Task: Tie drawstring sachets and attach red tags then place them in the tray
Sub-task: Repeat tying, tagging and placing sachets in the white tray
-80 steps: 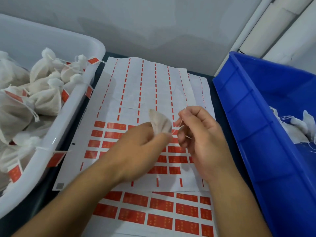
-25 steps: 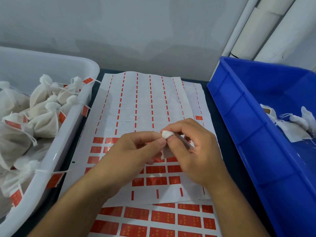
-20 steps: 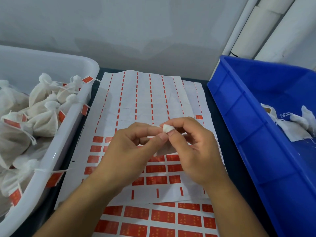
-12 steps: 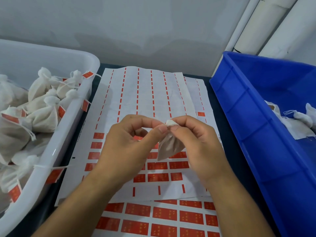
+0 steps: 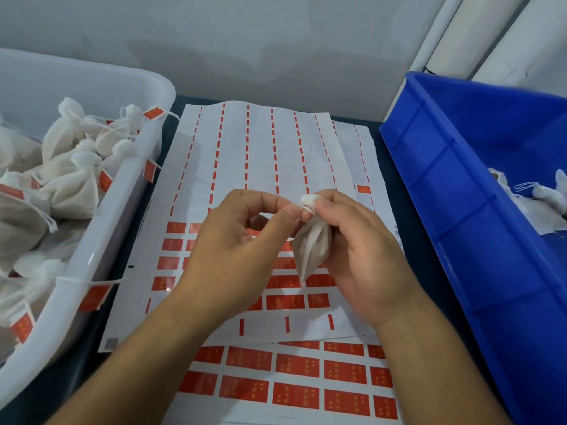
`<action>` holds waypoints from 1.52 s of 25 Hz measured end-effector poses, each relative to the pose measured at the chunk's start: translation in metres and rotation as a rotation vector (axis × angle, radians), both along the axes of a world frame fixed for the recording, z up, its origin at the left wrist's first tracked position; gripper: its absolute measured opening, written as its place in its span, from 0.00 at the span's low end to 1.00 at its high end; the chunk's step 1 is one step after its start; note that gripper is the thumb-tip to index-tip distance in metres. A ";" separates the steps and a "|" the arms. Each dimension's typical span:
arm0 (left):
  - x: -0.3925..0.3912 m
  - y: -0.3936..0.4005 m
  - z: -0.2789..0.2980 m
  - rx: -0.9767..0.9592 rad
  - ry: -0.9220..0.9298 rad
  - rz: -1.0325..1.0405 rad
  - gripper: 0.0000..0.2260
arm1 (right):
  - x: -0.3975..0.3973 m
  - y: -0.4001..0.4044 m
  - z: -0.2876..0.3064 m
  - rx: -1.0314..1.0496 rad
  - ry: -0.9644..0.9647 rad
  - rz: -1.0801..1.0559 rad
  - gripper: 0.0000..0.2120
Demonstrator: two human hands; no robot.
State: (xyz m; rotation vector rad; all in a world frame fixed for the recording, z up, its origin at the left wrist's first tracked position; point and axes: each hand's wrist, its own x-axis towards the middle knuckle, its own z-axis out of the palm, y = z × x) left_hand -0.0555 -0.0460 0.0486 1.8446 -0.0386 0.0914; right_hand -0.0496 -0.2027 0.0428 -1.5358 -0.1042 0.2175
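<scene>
A small white drawstring sachet [image 5: 313, 250] hangs over the middle of the sticker sheet, neck gathered at the top. My right hand [image 5: 365, 256] pinches its neck between thumb and forefinger. My left hand [image 5: 233, 250] pinches the drawstring right beside the neck; the string itself is barely visible. Under both hands lies a white sheet of red tags [image 5: 285, 283], its upper rows peeled off. A second tag sheet [image 5: 294, 391] lies nearer to me. The white tray [image 5: 92, 259] at the left holds several tied sachets with red tags [image 5: 70, 185].
A blue bin [image 5: 460, 210] at the right holds a few untied white sachets [image 5: 546, 194]. Some tags hang over the white tray's rim. A grey wall and white pipes stand behind the dark table.
The sachet has turned from tip-up in my left hand to hanging neck-up between both hands. Its neck is now cinched shut, and both hands have lifted slightly.
</scene>
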 end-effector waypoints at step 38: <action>0.007 0.006 -0.008 -0.045 -0.091 0.184 0.06 | -0.007 0.014 -0.003 -0.627 -0.407 -0.078 0.11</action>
